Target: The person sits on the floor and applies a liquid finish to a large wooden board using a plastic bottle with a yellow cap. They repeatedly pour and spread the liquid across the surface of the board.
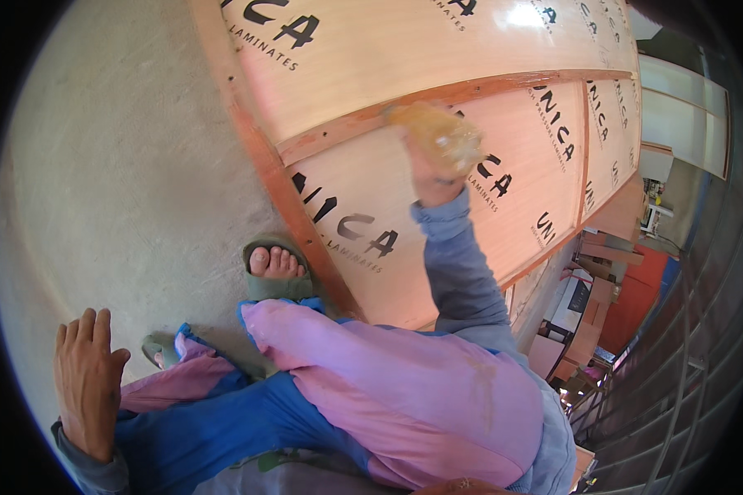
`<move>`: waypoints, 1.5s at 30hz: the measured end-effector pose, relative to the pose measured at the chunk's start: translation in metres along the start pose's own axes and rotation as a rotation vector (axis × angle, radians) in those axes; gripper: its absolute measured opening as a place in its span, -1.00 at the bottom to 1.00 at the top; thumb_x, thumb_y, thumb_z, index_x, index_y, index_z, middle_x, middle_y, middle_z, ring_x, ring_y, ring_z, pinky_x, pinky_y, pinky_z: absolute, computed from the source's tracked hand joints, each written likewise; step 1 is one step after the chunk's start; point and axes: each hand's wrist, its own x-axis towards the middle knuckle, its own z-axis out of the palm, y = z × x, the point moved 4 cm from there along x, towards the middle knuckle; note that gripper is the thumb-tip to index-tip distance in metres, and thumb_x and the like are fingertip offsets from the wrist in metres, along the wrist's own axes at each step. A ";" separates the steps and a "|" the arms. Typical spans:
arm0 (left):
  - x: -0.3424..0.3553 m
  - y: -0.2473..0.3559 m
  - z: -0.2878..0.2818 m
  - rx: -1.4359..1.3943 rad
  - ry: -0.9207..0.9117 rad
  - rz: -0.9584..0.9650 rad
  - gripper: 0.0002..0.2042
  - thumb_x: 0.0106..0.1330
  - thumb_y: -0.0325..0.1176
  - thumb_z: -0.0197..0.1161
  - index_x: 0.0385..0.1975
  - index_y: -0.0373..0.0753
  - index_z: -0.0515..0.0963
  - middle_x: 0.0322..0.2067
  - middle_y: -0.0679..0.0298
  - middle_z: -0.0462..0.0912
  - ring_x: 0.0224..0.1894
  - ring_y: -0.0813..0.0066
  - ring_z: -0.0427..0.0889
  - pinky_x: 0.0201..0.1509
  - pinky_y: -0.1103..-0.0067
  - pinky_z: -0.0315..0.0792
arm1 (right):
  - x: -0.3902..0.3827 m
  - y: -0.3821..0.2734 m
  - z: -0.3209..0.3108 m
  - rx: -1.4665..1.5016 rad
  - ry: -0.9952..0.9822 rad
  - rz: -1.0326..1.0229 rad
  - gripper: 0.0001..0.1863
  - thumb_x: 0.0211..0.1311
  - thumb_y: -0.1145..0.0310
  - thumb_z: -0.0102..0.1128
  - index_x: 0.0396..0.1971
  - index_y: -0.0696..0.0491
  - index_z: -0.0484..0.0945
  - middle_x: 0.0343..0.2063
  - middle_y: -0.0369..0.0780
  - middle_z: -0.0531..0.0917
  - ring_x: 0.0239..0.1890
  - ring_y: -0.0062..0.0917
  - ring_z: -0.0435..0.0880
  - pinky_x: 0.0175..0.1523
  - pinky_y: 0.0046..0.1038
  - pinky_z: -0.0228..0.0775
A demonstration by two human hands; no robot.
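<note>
A wadded yellowish rag (437, 132), blurred and with whitish shiny spots, is in my right hand (434, 177), whose fingers are mostly hidden behind it. The rag's far end meets or hangs just over the reddish-brown middle rail (338, 134) of a large panel. Pale sheets (347, 227) with dark printing fill the spaces between the rails. Along the panel's left side runs an edge strip (256, 153) of the same reddish-brown, with small dark holes. At the lower left, my left hand (89, 384) is held out over the floor, fingers extended, holding nothing.
My sandaled foot (279, 268) is close beside the panel's left edge strip. Grey concrete floor (140, 165) lies to the left. Boards and boxes (582, 313) are piled at the right, near a metal grille (677, 388). Another framed panel (685, 120) stands farther back.
</note>
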 end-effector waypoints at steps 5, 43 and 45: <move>-0.016 0.001 -0.007 0.080 0.001 -0.019 -0.50 0.22 -0.37 0.49 0.14 -0.40 0.53 0.07 -0.07 0.63 0.14 0.03 0.59 0.31 0.25 0.42 | 0.036 0.052 -0.042 -0.148 0.125 0.360 -0.59 0.17 0.51 0.50 0.01 0.23 0.60 -0.10 -0.17 0.75 -0.10 -0.48 0.74 0.04 -0.41 0.58; 0.024 0.041 -0.033 -0.036 0.126 0.175 -0.56 0.18 -0.36 0.47 0.01 -0.42 0.55 -0.19 0.03 0.58 -0.08 0.17 0.53 0.19 0.35 0.37 | -0.036 -0.036 0.041 0.236 -0.002 0.170 -0.61 0.21 0.49 0.45 0.02 0.25 0.63 -0.04 -0.12 0.73 -0.07 -0.40 0.73 0.05 -0.38 0.62; -0.009 0.027 -0.039 0.037 0.060 0.064 -0.54 0.18 -0.37 0.47 0.05 -0.41 0.53 -0.18 0.03 0.58 -0.06 0.16 0.53 0.20 0.34 0.37 | -0.006 -0.023 0.035 -0.029 0.089 0.222 -0.65 0.18 0.47 0.51 -0.06 0.24 0.66 -0.09 -0.12 0.74 -0.11 -0.39 0.74 0.02 -0.38 0.61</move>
